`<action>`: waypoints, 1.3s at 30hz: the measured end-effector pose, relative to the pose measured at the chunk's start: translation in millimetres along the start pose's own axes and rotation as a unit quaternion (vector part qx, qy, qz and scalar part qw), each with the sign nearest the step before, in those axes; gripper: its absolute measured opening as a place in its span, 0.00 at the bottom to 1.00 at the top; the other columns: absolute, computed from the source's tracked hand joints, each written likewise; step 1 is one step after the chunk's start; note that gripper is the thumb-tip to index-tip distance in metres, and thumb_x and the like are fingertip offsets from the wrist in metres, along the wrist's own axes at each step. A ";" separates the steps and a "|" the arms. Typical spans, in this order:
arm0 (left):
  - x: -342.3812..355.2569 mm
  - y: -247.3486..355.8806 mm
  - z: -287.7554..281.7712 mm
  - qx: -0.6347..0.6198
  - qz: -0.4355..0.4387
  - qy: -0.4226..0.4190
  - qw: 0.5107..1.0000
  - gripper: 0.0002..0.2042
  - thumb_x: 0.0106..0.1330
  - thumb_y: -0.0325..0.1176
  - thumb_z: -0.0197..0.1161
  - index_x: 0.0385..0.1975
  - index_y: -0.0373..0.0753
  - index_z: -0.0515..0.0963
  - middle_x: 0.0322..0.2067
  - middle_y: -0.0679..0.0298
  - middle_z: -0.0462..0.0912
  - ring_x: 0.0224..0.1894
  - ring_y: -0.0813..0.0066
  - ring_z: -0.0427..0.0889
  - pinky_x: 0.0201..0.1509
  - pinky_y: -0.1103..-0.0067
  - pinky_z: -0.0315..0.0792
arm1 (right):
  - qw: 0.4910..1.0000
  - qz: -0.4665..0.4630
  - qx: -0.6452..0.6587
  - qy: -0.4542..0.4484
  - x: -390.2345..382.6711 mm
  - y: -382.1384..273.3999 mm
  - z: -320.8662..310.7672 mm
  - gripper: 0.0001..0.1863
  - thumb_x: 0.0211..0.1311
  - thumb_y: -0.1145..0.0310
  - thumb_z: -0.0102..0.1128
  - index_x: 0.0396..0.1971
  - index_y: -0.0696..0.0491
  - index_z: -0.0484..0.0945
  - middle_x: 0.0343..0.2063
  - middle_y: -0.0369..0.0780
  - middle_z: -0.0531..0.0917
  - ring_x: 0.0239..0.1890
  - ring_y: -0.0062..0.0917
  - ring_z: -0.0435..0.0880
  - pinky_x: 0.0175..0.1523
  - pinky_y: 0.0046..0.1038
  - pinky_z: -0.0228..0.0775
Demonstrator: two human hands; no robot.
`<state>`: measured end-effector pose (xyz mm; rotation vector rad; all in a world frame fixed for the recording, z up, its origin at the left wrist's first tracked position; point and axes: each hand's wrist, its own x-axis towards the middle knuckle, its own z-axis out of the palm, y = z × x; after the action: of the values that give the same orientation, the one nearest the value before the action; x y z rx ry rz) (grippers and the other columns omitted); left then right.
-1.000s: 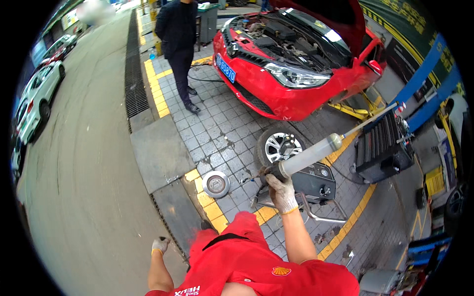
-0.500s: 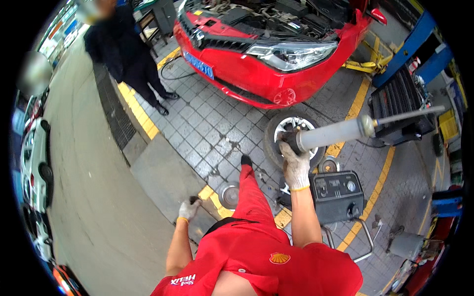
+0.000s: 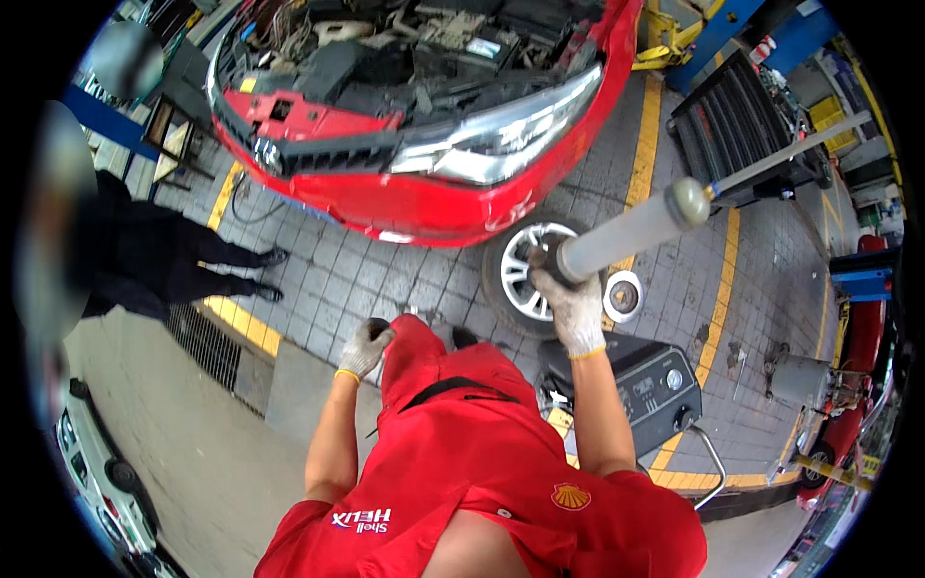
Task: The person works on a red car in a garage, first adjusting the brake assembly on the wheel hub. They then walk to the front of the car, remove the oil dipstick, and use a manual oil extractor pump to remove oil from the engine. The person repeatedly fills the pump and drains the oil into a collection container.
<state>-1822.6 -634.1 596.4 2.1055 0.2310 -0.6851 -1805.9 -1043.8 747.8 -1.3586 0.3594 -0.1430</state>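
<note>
My right hand, in a pale work glove with a yellow cuff, grips the dark end of a large translucent suction syringe. The syringe points up to the right, and a long thin metal tube extends from its far cap. My left hand, gloved too, is closed beside my red trouser leg. Something small and dark shows between its fingers, but I cannot make out what it is. In front of me stands a red car with its engine bay exposed.
A wheel lies flat below the bumper, with a brake disc to its right. A dark machine with a gauge stands by my right arm. A person in dark clothes is at left. A black tool cabinet stands far right.
The view has shifted, so the car sits further left and looks closer. My left hand has come up and forward. The syringe stays in my right hand. The person appears further left.
</note>
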 end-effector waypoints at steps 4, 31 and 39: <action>102.3 81.6 -38.2 0.027 0.148 -0.020 0.988 0.19 0.74 0.43 0.68 0.55 0.34 0.83 0.49 0.52 0.91 0.53 0.60 0.89 0.60 0.67 0.79 | 0.998 0.011 0.040 0.050 46.3 -11.9 53.0 0.36 0.56 0.77 0.80 0.64 0.59 0.73 0.53 0.42 0.84 0.51 0.25 0.86 0.56 0.29 0.82; 383.4 545.8 -152.7 -0.117 0.397 -0.281 0.866 0.45 0.71 0.67 0.61 0.71 0.29 0.67 0.57 0.35 0.84 0.61 0.44 0.85 0.67 0.60 0.75 | 0.870 -0.076 -0.423 0.240 379.9 -142.0 224.2 0.35 0.62 0.69 0.75 0.68 0.58 0.73 0.53 0.53 0.88 0.57 0.39 0.89 0.63 0.38 0.79; 428.6 578.6 -137.5 -0.172 0.380 -0.285 0.863 0.45 0.69 0.70 0.60 0.68 0.31 0.72 0.53 0.35 0.86 0.58 0.39 0.87 0.63 0.58 0.78 | 0.829 -0.111 -0.508 0.207 441.5 -148.5 185.4 0.36 0.62 0.72 0.74 0.70 0.59 0.71 0.52 0.40 0.85 0.46 0.23 0.83 0.49 0.25 0.79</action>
<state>-1181.1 -903.4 827.3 1.3880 -0.7252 -0.6714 -1314.8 -1038.4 848.2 -2.4465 0.6949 -0.4967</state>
